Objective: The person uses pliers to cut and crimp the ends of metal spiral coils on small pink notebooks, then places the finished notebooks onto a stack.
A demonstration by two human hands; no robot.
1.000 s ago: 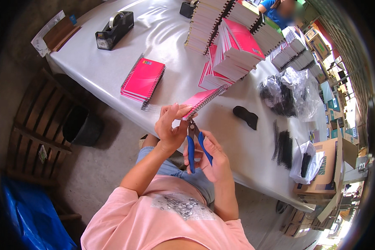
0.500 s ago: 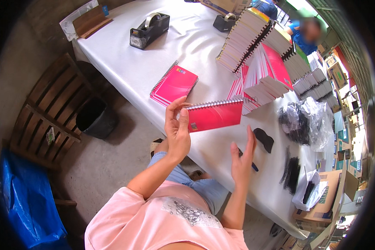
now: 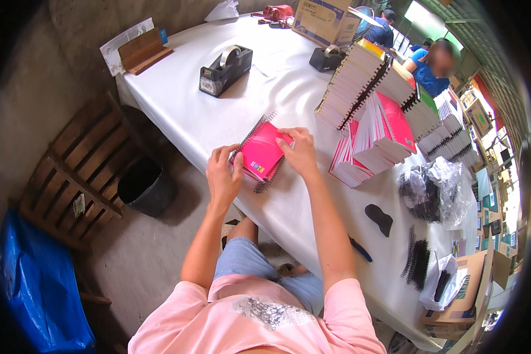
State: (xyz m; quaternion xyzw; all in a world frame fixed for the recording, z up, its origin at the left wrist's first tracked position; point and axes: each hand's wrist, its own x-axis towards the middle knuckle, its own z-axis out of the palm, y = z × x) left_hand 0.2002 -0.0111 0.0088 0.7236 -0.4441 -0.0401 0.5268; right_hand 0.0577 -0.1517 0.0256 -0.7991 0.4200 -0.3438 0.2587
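A pink spiral notebook [image 3: 258,148] lies on a small stack of like notebooks near the table's left edge, wire coils showing along both sides of the stack. My left hand [image 3: 223,178] grips its near left side, thumb along the edge. From the right, my right hand [image 3: 300,151] pinches the far right edge with thumb and fingers. To the right, more pink notebooks [image 3: 374,141] stand fanned and piled together. Behind them rise thick stacks of coil-bound books [image 3: 353,82].
Two black tape dispensers [image 3: 225,71] stand farther back on the white-covered table [image 3: 289,76]. At right lie a dark flat pad [image 3: 379,219], a blue-handled tool [image 3: 360,249], black binding coils [image 3: 418,259] and a clear plastic bag [image 3: 451,189]. Co-workers [image 3: 430,71] are beyond the stacks.
The notebook from my left hand has come down onto the stack on the table. My right hand has moved up and left from beside the dark pad to hold it too.
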